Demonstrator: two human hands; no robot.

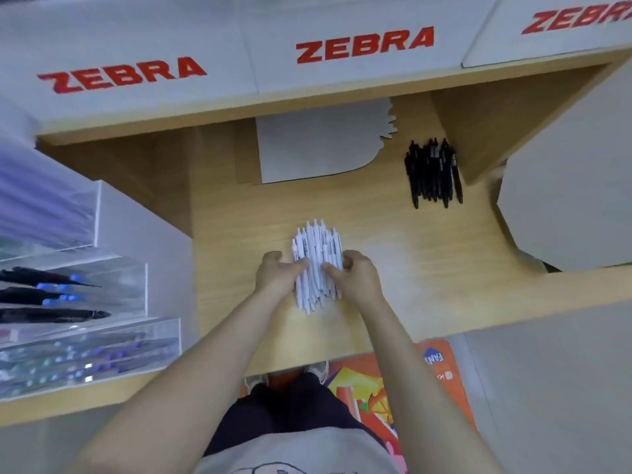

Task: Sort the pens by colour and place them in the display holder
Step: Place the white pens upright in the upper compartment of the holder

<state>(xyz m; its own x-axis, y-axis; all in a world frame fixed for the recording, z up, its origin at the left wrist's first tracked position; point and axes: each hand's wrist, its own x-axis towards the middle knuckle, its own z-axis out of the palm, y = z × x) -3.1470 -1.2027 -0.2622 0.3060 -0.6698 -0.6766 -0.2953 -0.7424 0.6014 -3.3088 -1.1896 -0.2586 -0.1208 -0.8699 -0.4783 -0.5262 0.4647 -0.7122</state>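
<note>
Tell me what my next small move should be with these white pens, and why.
Probably squeeze the white pens into one tight bundle and lift them. Your left hand and right hand already flank the pile, the black pens lie apart in their own group, so sorting looks done, and the clear display holder waits on your left.

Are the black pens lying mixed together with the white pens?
No, the black pens lie in their own pile far right on the wooden shelf, apart from the white pens between both hands.
</note>
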